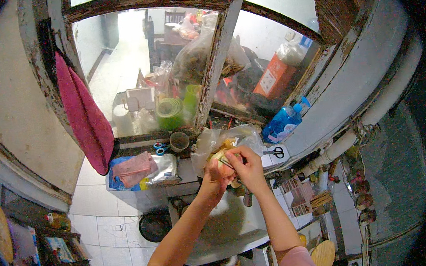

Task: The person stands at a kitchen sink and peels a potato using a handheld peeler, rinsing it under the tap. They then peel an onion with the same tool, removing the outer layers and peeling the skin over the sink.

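Note:
Both hands meet in front of me over a clear plastic bag (245,133) at the window ledge. My left hand (216,180) holds a pale, rounded piece of food (219,156), perhaps a fruit or vegetable. My right hand (245,166) pinches a small metal tool (226,162), perhaps a peeler, against its surface. Yellowish scraps (229,143) lie in the bag just beyond the fingers. Below the hands a dark handle (247,199) juts over a pale basin (230,219). The fingers hide part of the food and of the tool.
Left of the bag are a cup (179,141), blue-handled scissors (160,148) and a pink cloth (134,169) on packets. To the right stand a blue pump bottle (282,124) and black-handled scissors (277,152). A red cloth (82,117) hangs beside the framed window.

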The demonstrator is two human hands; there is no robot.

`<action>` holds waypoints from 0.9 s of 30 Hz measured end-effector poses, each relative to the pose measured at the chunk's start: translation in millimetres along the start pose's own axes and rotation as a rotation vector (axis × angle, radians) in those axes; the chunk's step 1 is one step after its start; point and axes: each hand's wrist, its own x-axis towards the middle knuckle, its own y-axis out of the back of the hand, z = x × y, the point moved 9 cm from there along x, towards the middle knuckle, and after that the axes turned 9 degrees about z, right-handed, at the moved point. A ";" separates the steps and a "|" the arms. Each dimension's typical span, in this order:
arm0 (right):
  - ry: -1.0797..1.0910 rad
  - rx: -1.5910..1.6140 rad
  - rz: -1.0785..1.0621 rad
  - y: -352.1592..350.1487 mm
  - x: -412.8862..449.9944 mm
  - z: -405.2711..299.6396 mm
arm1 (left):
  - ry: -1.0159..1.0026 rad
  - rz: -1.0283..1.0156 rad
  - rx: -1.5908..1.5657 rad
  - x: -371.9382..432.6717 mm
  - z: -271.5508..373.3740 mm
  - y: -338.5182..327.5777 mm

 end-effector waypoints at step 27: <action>-0.168 0.052 0.079 5.2 8.5 39.1 | 0.157 0.124 0.052 -12.7 -1.7 18.4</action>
